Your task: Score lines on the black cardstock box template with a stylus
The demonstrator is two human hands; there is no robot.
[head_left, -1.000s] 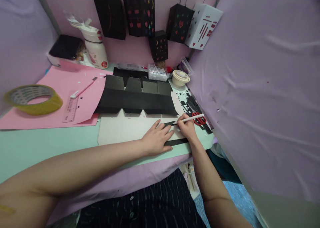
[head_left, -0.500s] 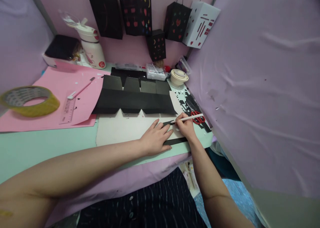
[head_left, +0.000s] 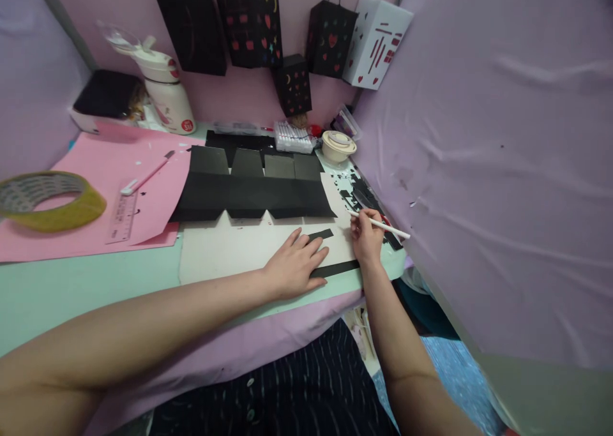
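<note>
Left fingers (head_left: 318, 255) spread, right fingers (head_left: 364, 221) clamp the white pen (head_left: 390, 228), pointing leftward and away.

The single head-worn view looks forward and down at the desk (head_left: 86, 286) close below

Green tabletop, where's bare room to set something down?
Free: the tabletop between pink paper, white sheet and left forearm; also the sheet's left end, below the notched black card. Crowded: the right edge, strewn with black scraps beside the right hand.
</note>
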